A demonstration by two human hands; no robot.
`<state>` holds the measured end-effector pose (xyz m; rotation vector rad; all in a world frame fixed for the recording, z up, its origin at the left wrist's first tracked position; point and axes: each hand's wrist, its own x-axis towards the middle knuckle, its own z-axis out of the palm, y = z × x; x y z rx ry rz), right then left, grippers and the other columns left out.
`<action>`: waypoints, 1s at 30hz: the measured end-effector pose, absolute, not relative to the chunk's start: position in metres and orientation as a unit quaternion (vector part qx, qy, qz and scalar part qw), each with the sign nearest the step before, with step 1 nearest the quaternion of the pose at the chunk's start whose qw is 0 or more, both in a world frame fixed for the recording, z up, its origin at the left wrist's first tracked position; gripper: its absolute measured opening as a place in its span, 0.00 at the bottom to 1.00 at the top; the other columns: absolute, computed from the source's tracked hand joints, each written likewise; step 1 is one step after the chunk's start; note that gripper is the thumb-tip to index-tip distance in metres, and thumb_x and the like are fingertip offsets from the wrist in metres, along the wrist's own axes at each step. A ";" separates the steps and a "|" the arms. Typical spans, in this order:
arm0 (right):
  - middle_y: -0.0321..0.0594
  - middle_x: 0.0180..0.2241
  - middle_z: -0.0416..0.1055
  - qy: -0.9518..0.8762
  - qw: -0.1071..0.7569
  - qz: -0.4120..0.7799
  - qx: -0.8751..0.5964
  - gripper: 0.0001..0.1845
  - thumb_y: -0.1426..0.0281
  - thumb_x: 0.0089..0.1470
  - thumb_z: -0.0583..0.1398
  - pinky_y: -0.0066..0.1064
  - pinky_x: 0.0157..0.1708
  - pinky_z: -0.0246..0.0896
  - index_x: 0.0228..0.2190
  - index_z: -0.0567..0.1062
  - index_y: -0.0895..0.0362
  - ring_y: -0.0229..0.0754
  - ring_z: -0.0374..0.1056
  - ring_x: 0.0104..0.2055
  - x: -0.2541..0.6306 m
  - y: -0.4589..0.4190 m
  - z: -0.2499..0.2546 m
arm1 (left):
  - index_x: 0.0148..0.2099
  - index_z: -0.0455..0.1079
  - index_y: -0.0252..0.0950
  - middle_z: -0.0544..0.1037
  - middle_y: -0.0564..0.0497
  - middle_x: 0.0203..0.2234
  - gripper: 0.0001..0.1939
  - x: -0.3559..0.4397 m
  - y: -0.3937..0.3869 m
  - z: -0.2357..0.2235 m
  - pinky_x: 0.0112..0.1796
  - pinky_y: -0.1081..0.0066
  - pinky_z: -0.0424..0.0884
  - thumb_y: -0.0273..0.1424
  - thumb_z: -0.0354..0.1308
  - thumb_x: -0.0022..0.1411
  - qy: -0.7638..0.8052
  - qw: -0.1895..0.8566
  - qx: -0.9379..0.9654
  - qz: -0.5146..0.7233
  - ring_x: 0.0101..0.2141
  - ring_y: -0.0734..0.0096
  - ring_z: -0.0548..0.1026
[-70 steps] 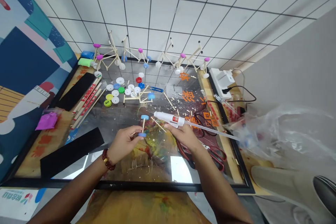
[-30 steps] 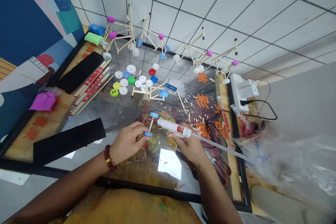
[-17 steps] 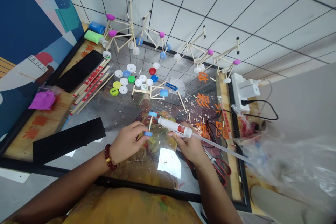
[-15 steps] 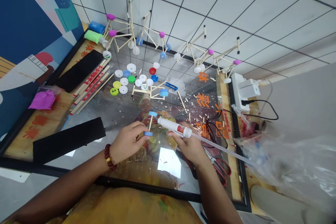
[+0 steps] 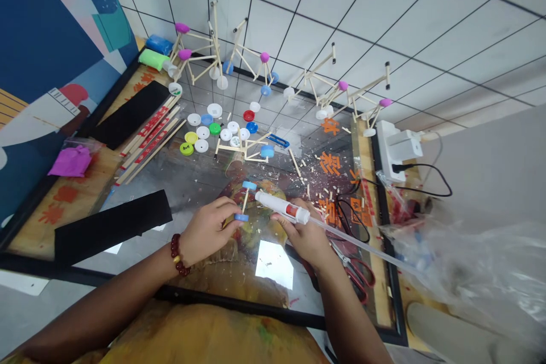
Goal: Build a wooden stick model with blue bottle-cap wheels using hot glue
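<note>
Left hand (image 5: pixel 207 226) pinching a wooden stick with blue bottle-cap wheels (image 5: pixel 244 198), right hand (image 5: pixel 301 233) gripping a white hot-glue gun (image 5: pixel 277 207) beside it.

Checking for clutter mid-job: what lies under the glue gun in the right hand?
Paint-stained glass scattered with wood shavings lies under the hot glue gun; the right hand covers the part directly beneath its grip.

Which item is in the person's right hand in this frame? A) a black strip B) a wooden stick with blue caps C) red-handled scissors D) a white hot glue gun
D: the right hand grips the white hot glue gun, with a long glue stick trailing from its back end.
</note>
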<state>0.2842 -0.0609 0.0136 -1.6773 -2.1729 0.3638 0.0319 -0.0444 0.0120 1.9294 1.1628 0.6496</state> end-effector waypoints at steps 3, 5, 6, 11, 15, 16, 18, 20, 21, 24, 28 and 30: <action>0.41 0.28 0.70 -0.773 0.180 0.118 -0.597 0.23 0.52 0.65 0.51 0.35 0.33 0.54 0.30 0.74 0.55 0.46 0.65 0.31 0.284 -0.062 0.014 | 0.41 0.75 0.38 0.78 0.51 0.38 0.05 0.032 -0.044 0.012 0.41 0.72 0.71 0.25 0.59 0.63 0.459 0.391 0.757 0.254 0.39 0.71 0.76; 0.42 0.28 0.70 -0.773 0.178 0.112 -0.599 0.24 0.51 0.65 0.51 0.35 0.33 0.54 0.29 0.73 0.55 0.46 0.65 0.31 0.284 -0.062 0.013 | 0.41 0.75 0.38 0.78 0.51 0.37 0.05 0.032 -0.044 0.012 0.41 0.72 0.71 0.25 0.59 0.63 0.459 0.390 0.756 0.257 0.39 0.71 0.76; 0.41 0.28 0.70 -0.773 0.177 0.109 -0.599 0.24 0.51 0.65 0.51 0.35 0.32 0.54 0.29 0.73 0.55 0.46 0.65 0.31 0.284 -0.062 0.013 | 0.41 0.75 0.38 0.78 0.51 0.38 0.05 0.032 -0.044 0.012 0.41 0.72 0.71 0.25 0.59 0.63 0.459 0.389 0.755 0.259 0.39 0.71 0.76; 0.41 0.27 0.71 -0.776 0.175 0.098 -0.598 0.25 0.50 0.65 0.50 0.35 0.33 0.54 0.29 0.72 0.55 0.46 0.65 0.31 0.283 -0.062 0.012 | 0.41 0.75 0.38 0.78 0.51 0.38 0.05 0.033 -0.044 0.011 0.41 0.72 0.71 0.25 0.59 0.63 0.458 0.391 0.754 0.262 0.39 0.71 0.77; 0.41 0.27 0.70 -0.779 0.164 0.095 -0.598 0.25 0.49 0.65 0.49 0.35 0.33 0.54 0.29 0.71 0.55 0.46 0.65 0.31 0.284 -0.062 0.012 | 0.41 0.75 0.38 0.78 0.51 0.38 0.05 0.033 -0.044 0.010 0.41 0.71 0.70 0.25 0.59 0.64 0.458 0.389 0.755 0.263 0.39 0.71 0.76; 0.41 0.27 0.70 -0.778 0.164 0.098 -0.599 0.25 0.49 0.65 0.49 0.35 0.32 0.54 0.29 0.71 0.55 0.46 0.65 0.30 0.284 -0.062 0.013 | 0.41 0.75 0.38 0.78 0.51 0.38 0.05 0.033 -0.044 0.010 0.41 0.72 0.70 0.25 0.59 0.64 0.459 0.390 0.754 0.263 0.39 0.71 0.77; 0.41 0.27 0.71 -0.778 0.167 0.102 -0.597 0.25 0.49 0.65 0.49 0.35 0.32 0.54 0.29 0.70 0.55 0.46 0.65 0.30 0.283 -0.063 0.013 | 0.41 0.75 0.38 0.78 0.51 0.38 0.05 0.033 -0.044 0.010 0.41 0.72 0.70 0.25 0.59 0.63 0.459 0.391 0.754 0.262 0.39 0.71 0.77; 0.41 0.27 0.71 -0.778 0.176 0.105 -0.594 0.24 0.50 0.65 0.49 0.35 0.32 0.54 0.29 0.70 0.54 0.46 0.65 0.31 0.283 -0.062 0.013 | 0.41 0.75 0.38 0.78 0.51 0.38 0.05 0.033 -0.044 0.010 0.41 0.72 0.70 0.25 0.59 0.63 0.458 0.390 0.754 0.262 0.39 0.71 0.77; 0.41 0.27 0.71 -0.777 0.180 0.104 -0.594 0.24 0.50 0.65 0.50 0.35 0.33 0.54 0.29 0.70 0.54 0.46 0.65 0.31 0.282 -0.062 0.013 | 0.41 0.75 0.38 0.78 0.51 0.38 0.05 0.033 -0.044 0.011 0.41 0.72 0.70 0.25 0.59 0.63 0.459 0.389 0.755 0.263 0.39 0.71 0.77; 0.40 0.27 0.71 -0.774 0.185 0.097 -0.598 0.22 0.51 0.65 0.51 0.35 0.33 0.54 0.29 0.70 0.54 0.46 0.65 0.31 0.281 -0.062 0.013 | 0.41 0.75 0.38 0.78 0.51 0.38 0.05 0.033 -0.044 0.011 0.41 0.72 0.70 0.26 0.59 0.63 0.458 0.386 0.756 0.265 0.39 0.71 0.76; 0.41 0.27 0.71 -0.782 0.177 0.096 -0.590 0.21 0.52 0.65 0.51 0.35 0.33 0.54 0.30 0.69 0.54 0.46 0.65 0.30 0.280 -0.062 0.015 | 0.41 0.75 0.38 0.78 0.51 0.38 0.06 0.032 -0.043 0.011 0.41 0.72 0.70 0.25 0.59 0.63 0.459 0.391 0.754 0.260 0.39 0.71 0.77; 0.40 0.27 0.71 -0.784 0.174 0.100 -0.588 0.20 0.53 0.65 0.51 0.34 0.33 0.55 0.29 0.68 0.54 0.46 0.65 0.30 0.279 -0.062 0.017 | 0.41 0.75 0.38 0.78 0.51 0.38 0.06 0.032 -0.043 0.011 0.41 0.72 0.70 0.25 0.59 0.63 0.461 0.390 0.754 0.258 0.39 0.71 0.77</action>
